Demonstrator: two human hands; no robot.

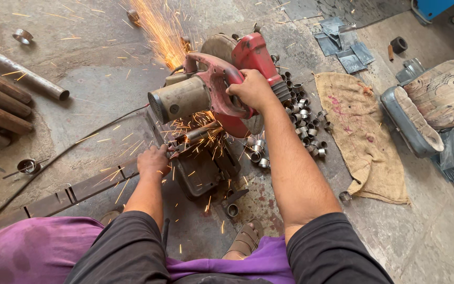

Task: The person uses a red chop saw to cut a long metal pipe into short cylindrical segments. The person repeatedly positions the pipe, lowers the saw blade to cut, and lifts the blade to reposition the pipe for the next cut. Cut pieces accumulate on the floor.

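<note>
A red chop saw stands on the concrete floor in front of me. My right hand grips its red handle, with the blade down on a metal pipe. Orange sparks spray away toward the top of the view. My left hand rests by the saw's vise at the pipe's near end, fingers closed on the clamp. A pile of short cut metal rings lies just right of the saw.
Long rusty pipes lie at the far left. A slotted metal bar runs left from the saw. A burlap sack and a scooter seat are on the right. A black cable crosses the floor.
</note>
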